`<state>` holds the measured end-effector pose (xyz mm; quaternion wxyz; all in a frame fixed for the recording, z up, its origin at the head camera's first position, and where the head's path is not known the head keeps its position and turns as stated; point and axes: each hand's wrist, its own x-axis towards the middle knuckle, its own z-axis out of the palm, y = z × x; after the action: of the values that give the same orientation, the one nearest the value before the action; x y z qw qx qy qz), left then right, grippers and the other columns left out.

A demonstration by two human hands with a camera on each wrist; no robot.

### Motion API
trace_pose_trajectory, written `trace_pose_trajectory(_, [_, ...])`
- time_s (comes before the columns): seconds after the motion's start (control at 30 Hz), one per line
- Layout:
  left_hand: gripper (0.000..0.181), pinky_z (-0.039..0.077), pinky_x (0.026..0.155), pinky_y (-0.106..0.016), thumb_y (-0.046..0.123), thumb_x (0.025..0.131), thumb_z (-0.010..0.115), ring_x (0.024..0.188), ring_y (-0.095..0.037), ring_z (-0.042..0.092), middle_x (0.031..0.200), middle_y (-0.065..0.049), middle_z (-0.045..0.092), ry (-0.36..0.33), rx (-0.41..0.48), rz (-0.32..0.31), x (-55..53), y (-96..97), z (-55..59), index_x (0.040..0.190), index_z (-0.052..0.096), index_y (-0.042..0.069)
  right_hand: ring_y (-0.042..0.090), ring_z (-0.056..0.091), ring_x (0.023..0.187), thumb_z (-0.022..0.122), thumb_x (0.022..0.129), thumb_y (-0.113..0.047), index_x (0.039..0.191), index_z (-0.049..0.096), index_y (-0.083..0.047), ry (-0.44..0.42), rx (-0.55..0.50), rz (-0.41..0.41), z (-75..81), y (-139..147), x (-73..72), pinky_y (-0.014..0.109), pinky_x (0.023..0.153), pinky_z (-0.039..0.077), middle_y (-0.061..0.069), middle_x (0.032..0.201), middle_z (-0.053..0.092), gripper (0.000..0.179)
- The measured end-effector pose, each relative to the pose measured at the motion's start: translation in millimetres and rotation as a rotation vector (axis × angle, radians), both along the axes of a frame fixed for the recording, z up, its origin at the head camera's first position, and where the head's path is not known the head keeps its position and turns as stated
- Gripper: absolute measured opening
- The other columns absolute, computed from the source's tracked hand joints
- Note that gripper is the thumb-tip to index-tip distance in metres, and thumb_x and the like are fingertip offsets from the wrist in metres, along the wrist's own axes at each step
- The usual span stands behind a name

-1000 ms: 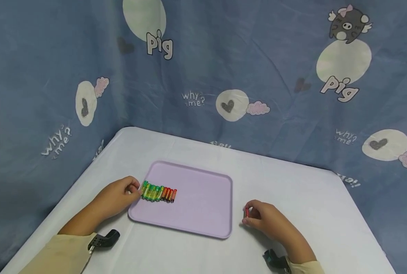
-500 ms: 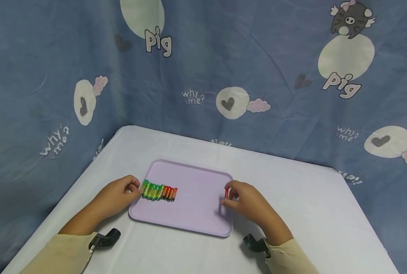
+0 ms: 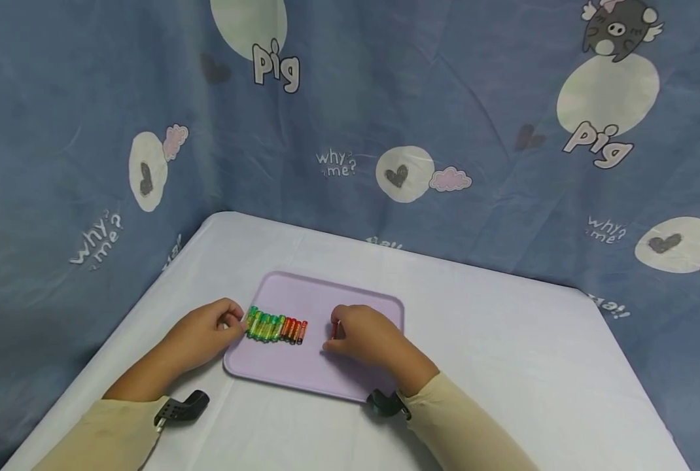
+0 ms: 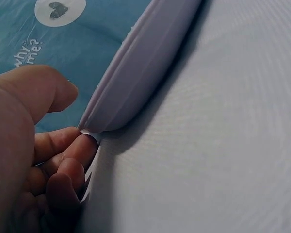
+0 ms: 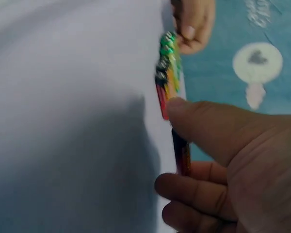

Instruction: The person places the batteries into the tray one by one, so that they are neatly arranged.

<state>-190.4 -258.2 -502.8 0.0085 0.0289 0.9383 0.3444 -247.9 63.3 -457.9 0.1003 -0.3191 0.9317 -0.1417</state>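
Observation:
A row of slim batteries lies side by side on a lilac tray (image 3: 279,366): several green batteries (image 3: 264,327) at the left, several red-and-black batteries (image 3: 294,331) at the right. Between thumb and fingers, my right hand (image 3: 364,337) pinches another red-and-black battery (image 5: 181,153), held upright over the tray just right of the row. My left hand (image 3: 209,330) stays by the tray's left rim, near the first green battery. In the left wrist view its loosely bent fingers (image 4: 70,150) are right at the tray's edge, with the thumb apart from them.
A white cloth-covered table (image 3: 503,366) surrounds the tray. Behind it hangs a blue printed curtain (image 3: 350,98). Black wrist cameras (image 3: 186,407) sit at both sleeves; the right one overlaps the tray's front edge in the head view.
My right hand has carried the red-and-black battery leftward from the table, across the tray's right rim, toward the row. The left hand has kept its place at the left rim.

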Motion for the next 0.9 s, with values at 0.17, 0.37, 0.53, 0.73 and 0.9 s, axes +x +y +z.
trace_pose_trajectory(0.17, [0.020, 0.044, 0.074, -0.034, 0.032, 0.098, 0.067, 0.081, -0.014, 0.055, 0.093, 0.003, 0.065, 0.005, -0.010, 0.003, 1.7, -1.1, 0.8, 0.109, 0.066, 0.015, 0.007, 0.054, 0.071, 0.086, 0.086, -0.042, 0.087, 0.061, -0.022, 0.020, 0.051, 0.035, -3.1, -20.1, 4.6, 0.026, 0.068, 0.045, -0.012, 0.074, 0.058, 0.032])
trace_pose_trajectory(0.37, [0.020, 0.043, 0.073, -0.034, 0.032, 0.098, 0.068, 0.080, -0.014, 0.053, 0.090, 0.004, 0.063, 0.001, -0.007, 0.006, 5.8, -0.6, 0.0, 0.108, 0.066, 0.014, 0.008, 0.054, 0.071, 0.086, 0.087, -0.042, 0.088, 0.060, -0.020, 0.005, 0.076, 0.030, -6.1, -42.3, 8.5, 0.026, 0.069, 0.045, -0.010, 0.076, 0.058, 0.033])
trace_pose_trajectory(0.53, [0.019, 0.043, 0.073, -0.034, 0.031, 0.098, 0.068, 0.079, -0.014, 0.054, 0.089, 0.004, 0.063, 0.005, 0.000, 0.006, 6.6, 1.3, -2.3, 0.107, 0.065, 0.015, 0.011, 0.053, 0.072, 0.085, 0.087, -0.043, 0.094, 0.059, -0.017, -0.031, 0.105, 0.004, -5.4, -56.8, 11.3, 0.028, 0.068, 0.044, -0.007, 0.078, 0.058, 0.037])
trace_pose_trajectory(0.73, [0.016, 0.043, 0.073, -0.033, 0.029, 0.097, 0.068, 0.079, -0.014, 0.053, 0.089, 0.005, 0.062, 0.002, 0.003, 0.004, 5.1, 1.5, -5.6, 0.107, 0.066, 0.016, 0.011, 0.053, 0.072, 0.085, 0.087, -0.045, 0.100, 0.059, -0.014, -0.058, 0.126, -0.025, -4.5, -62.6, 14.7, 0.029, 0.067, 0.045, -0.006, 0.080, 0.057, 0.043])
trace_pose_trajectory(0.9, [0.017, 0.043, 0.073, -0.034, 0.029, 0.098, 0.069, 0.080, -0.014, 0.053, 0.090, 0.004, 0.062, 0.012, 0.013, -0.014, 3.2, 0.1, -7.9, 0.108, 0.067, 0.015, 0.011, 0.064, 0.089, 0.082, 0.087, -0.054, 0.128, 0.061, -0.012, -0.068, 0.085, -0.079, 1.2, -48.9, 21.8, 0.031, 0.084, 0.053, -0.003, 0.101, 0.070, 0.062])
